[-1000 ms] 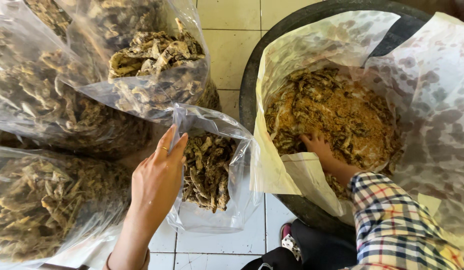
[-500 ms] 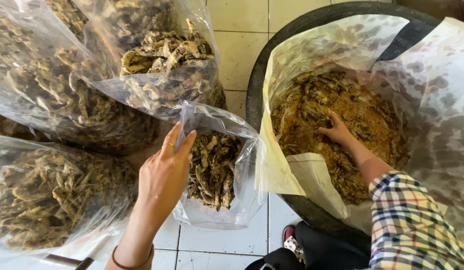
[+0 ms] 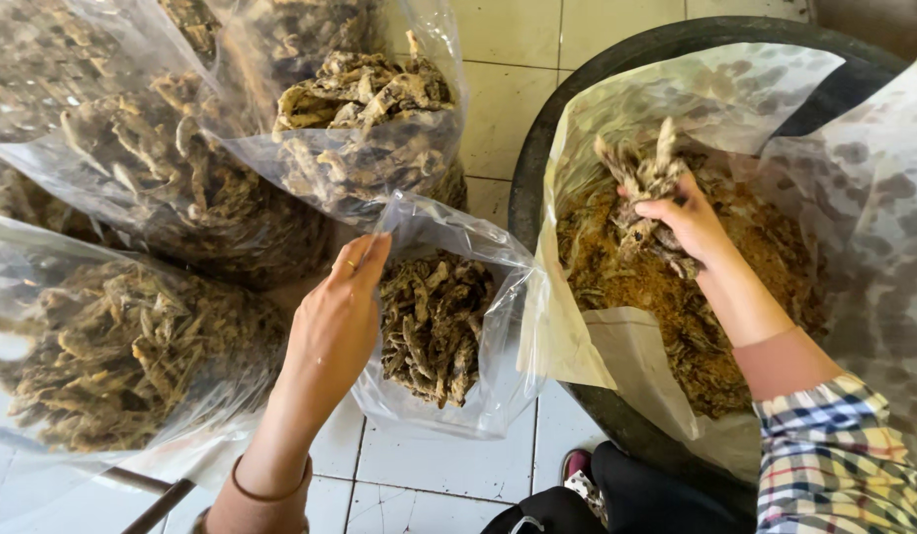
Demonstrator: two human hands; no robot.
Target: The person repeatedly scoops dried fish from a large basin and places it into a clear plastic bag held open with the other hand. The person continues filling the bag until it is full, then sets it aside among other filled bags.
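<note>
Kneeling over pale floor tiles (image 3: 498, 79), full clear sacks (image 3: 132, 336) crowding our left, left hand (image 3: 330, 326) fingers pinching the small bag (image 3: 448, 326) rim, right hand (image 3: 691, 222) fingers clutching dried pieces (image 3: 641, 173) above the lined tub (image 3: 616, 59).

Single head camera looks steeply down, close

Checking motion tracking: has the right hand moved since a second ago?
Yes. The right hand has lifted out of the dried pieces in the lined tub, now above the pile, gripping a handful.
</note>
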